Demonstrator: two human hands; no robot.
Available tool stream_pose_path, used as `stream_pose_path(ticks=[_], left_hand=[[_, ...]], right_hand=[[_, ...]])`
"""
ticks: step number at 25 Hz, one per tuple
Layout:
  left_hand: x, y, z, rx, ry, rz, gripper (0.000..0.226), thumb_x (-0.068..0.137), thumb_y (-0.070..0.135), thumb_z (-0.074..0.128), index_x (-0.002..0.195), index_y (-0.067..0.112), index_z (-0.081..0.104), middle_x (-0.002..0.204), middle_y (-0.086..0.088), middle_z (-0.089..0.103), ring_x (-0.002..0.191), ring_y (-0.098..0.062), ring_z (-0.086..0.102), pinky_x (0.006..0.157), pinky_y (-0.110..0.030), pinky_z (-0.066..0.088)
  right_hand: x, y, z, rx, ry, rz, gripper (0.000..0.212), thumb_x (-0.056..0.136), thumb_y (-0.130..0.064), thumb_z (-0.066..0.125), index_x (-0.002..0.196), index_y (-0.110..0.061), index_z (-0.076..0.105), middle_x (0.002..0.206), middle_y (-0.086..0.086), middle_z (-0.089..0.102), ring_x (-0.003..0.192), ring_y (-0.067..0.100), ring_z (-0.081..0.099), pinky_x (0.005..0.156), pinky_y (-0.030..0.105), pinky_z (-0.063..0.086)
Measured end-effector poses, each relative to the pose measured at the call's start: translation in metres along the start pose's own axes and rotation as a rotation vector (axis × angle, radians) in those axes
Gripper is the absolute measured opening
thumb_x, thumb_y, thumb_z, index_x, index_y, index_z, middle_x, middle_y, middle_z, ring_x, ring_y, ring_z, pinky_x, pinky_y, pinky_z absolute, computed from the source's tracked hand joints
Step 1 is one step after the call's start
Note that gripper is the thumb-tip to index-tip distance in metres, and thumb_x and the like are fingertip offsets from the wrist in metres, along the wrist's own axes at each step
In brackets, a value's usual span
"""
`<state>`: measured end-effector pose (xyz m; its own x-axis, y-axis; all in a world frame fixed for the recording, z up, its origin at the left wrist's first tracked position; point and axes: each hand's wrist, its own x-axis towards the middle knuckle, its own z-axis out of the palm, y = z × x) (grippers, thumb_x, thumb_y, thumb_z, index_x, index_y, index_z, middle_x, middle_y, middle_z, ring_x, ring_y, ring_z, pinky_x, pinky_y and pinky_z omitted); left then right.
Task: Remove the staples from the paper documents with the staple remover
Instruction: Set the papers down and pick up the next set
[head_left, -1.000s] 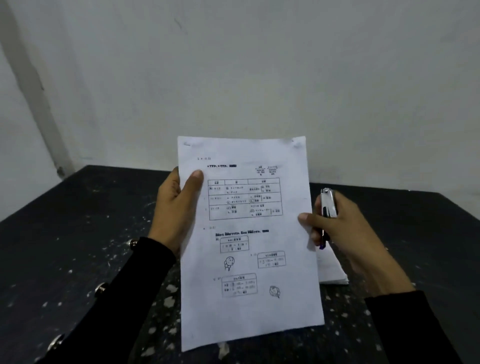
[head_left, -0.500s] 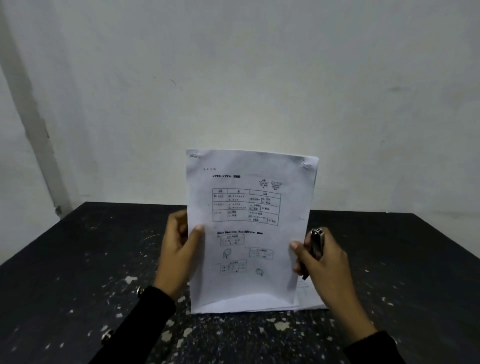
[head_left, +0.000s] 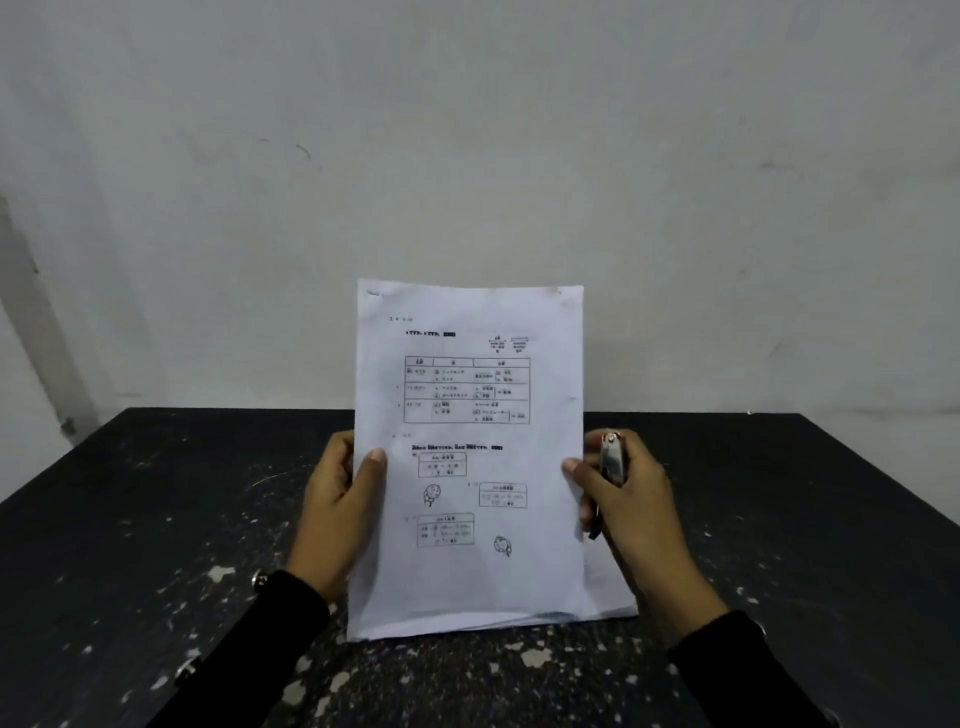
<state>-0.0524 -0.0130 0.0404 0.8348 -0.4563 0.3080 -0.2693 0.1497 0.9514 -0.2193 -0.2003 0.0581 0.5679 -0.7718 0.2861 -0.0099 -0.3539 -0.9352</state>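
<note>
I hold a printed white paper document (head_left: 467, 457) upright in front of me, its bottom edge near the table. My left hand (head_left: 337, 499) grips its left edge, thumb on the front. My right hand (head_left: 623, 499) steadies the right edge with the thumb while also clasping a metal staple remover (head_left: 612, 457), which points up. A small dark staple mark (head_left: 373, 294) shows at the sheet's top left corner, and a faint one (head_left: 556, 292) at the top right.
A stack of white papers (head_left: 608, 587) lies on the black, paint-flecked table (head_left: 156, 519) behind the held document. A pale wall (head_left: 467, 156) rises just past the table's far edge.
The document has moved away from me and lower, now standing upright close to the table. Both hands slid down its side edges. The staple remover stayed in my right hand.
</note>
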Motion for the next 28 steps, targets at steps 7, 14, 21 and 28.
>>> stream_pose_path(ticks=[7, 14, 21, 28], left_hand=[[0.037, -0.007, 0.08, 0.11, -0.168, -0.211, 0.002, 0.092, 0.016, 0.056, 0.091, 0.017, 0.057, 0.1, -0.007, 0.069, 0.097, -0.032, 0.066, 0.088, -0.047, 0.054], [0.066, -0.035, 0.194, 0.068, -0.369, -0.407, 0.006, 0.09, 0.008, 0.061, 0.094, 0.01, 0.056, 0.107, -0.019, 0.067, 0.092, -0.033, 0.066, 0.083, -0.043, 0.056], [0.091, -0.077, 0.263, 0.24, -0.455, -0.471, 0.011, 0.085, 0.004, 0.06, 0.083, 0.015, 0.063, 0.108, -0.017, 0.071, 0.097, -0.035, 0.07, 0.086, -0.047, 0.058], [0.105, -0.1, 0.284, 0.582, -0.552, -0.332, 0.023, 0.086, 0.008, 0.065, 0.108, 0.0, 0.067, 0.107, -0.015, 0.073, 0.076, -0.031, 0.071, 0.082, -0.036, 0.058]], right_hand=[[0.065, 0.02, -0.063, -0.104, 0.017, 0.187, 0.009, 0.085, -0.009, 0.066, 0.092, -0.012, 0.062, 0.064, 0.016, 0.062, 0.046, 0.02, 0.054, 0.046, 0.029, 0.049], [0.116, 0.071, -0.142, -0.255, 0.085, 0.415, 0.016, 0.087, -0.005, 0.064, 0.102, -0.008, 0.06, 0.077, 0.015, 0.064, 0.052, 0.019, 0.055, 0.049, 0.029, 0.049], [0.161, 0.118, -0.182, -0.457, 0.082, 0.529, 0.012, 0.085, -0.003, 0.064, 0.096, -0.006, 0.062, 0.078, 0.012, 0.062, 0.05, 0.019, 0.055, 0.049, 0.028, 0.047], [0.184, 0.162, -0.189, -0.593, 0.114, 0.503, 0.021, 0.081, -0.005, 0.064, 0.098, 0.009, 0.062, 0.078, 0.017, 0.063, 0.058, 0.026, 0.057, 0.057, 0.036, 0.051]])
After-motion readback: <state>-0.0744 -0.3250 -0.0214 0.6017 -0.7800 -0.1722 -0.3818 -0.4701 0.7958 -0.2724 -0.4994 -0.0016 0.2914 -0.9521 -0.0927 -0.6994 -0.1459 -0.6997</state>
